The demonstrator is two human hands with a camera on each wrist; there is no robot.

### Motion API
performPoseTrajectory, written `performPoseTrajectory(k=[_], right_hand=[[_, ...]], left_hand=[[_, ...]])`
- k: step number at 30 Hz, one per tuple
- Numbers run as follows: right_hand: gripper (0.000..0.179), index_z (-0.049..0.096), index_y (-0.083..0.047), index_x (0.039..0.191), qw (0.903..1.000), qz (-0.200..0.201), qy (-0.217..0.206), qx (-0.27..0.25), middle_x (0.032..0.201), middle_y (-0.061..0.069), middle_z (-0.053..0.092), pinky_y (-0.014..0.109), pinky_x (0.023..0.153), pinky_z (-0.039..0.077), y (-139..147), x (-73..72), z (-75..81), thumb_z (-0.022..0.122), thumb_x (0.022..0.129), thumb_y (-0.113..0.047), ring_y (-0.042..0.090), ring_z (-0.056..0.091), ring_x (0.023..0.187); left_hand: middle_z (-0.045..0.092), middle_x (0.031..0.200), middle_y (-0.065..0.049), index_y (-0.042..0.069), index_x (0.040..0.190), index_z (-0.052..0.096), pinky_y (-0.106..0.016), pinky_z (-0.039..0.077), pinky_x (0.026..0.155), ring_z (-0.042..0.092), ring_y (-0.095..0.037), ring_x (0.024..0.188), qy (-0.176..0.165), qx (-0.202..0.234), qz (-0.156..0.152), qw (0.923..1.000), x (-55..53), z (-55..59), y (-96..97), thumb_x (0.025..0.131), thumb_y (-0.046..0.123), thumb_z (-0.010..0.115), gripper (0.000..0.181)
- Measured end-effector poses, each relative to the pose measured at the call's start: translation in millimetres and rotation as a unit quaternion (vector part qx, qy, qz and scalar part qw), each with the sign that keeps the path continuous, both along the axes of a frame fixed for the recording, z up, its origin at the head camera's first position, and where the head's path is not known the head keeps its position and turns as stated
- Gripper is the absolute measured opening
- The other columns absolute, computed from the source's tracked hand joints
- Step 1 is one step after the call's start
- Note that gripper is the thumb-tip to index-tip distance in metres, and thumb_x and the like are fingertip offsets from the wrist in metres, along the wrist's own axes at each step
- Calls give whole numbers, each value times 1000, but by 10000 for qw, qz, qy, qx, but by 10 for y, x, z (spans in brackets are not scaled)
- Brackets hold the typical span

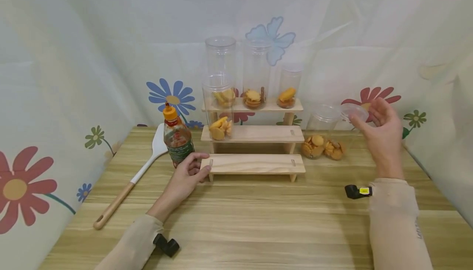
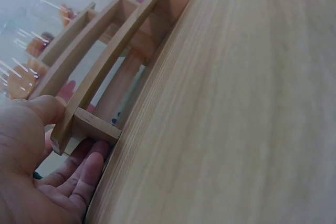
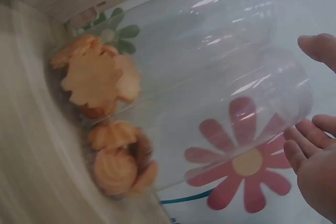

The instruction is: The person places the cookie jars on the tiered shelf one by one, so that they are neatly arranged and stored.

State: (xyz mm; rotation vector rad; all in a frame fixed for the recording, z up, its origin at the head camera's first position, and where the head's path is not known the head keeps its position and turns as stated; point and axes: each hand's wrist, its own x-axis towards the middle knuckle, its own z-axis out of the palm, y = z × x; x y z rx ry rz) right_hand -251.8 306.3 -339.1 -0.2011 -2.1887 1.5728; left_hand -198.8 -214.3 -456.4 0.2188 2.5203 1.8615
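Observation:
My left hand (image 1: 184, 178) grips the left end of the lowest step of a three-step wooden display stand (image 1: 253, 164). In the left wrist view the thumb lies over the board (image 2: 97, 74), and the other fingers reach beneath it beside the leg. At the right, my right hand (image 1: 384, 132) is raised by the top of a clear jar (image 3: 262, 103) with cookies in its bottom, thumb and fingers spread apart. A second cookie jar (image 1: 321, 128) stands against it, next to the stand.
Three clear jars with cookies, one being a tall jar (image 1: 256, 71), stand on the top step. Another jar (image 1: 218, 110) is on the middle step's left end. A sauce bottle (image 1: 178, 138) and a white spatula (image 1: 142, 171) with wooden handle are left of the stand.

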Motion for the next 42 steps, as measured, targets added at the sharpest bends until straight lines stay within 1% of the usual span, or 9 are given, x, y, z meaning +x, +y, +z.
performPoseTrajectory(k=[5,10,14,18,22,26,30,35,42], right_hand=[[87,40,-19,173,9991,333,-51,-276,168,10,50,11,111,46,87,-90,-193,87,100,-26,20,50,151],[87,40,-21,174,9987,367,-308,182,170,13,50,7,104,48,117,-139,-301,85,101,-38,20,53,148],[86,41,-21,173,9978,466,-404,240,172,11,49,20,119,45,121,-156,-352,85,101,-39,20,50,153],[85,40,-20,173,9972,571,-418,226,172,9,49,32,127,40,140,-167,-418,84,102,-37,21,47,156],[85,38,-17,173,9966,670,-314,365,172,12,49,38,128,41,150,-187,-497,84,103,-34,26,49,157],[85,38,-16,172,9951,718,-337,582,170,16,51,45,129,41,157,-209,-562,83,103,-37,34,51,155],[87,38,-12,171,9922,762,-608,781,168,19,52,49,129,39,164,-212,-597,82,103,-44,37,50,155],[90,36,-7,170,9881,917,-919,829,170,20,49,54,129,38,159,-214,-590,83,103,-44,40,46,158],[85,38,-4,168,9829,1023,-1219,930,169,24,48,62,127,38,164,-204,-593,81,105,-42,46,45,156]], left_hand=[[71,109,-18,11,148,62,-29,59,78,70,-25,92,-1,-1,-22,10000,3,4,7,112,26,73,41],[71,109,-19,11,148,62,-29,59,78,70,-24,91,4,35,-32,10000,-1,4,17,112,26,73,41],[70,109,-19,11,148,62,-30,60,78,70,-25,91,9,50,-19,10000,-7,11,23,112,26,73,41],[70,110,-18,12,149,62,-30,60,79,70,-25,93,11,25,-30,10000,-11,18,21,112,27,73,41],[70,110,-18,11,149,62,-30,60,79,70,-26,92,15,8,-24,10000,-14,17,16,112,27,73,41],[70,110,-19,11,149,62,-30,60,79,70,-26,92,6,13,4,10000,-9,19,12,112,26,72,41],[71,111,-19,11,149,61,-30,60,79,71,-26,93,-38,-4,12,10000,4,24,7,112,26,72,41],[71,111,-19,11,149,61,-31,61,79,71,-26,93,-52,4,15,10000,12,22,3,112,26,72,41],[71,111,-19,11,150,61,-31,60,78,71,-25,92,-48,-12,-7,10000,8,16,0,112,27,72,42]])
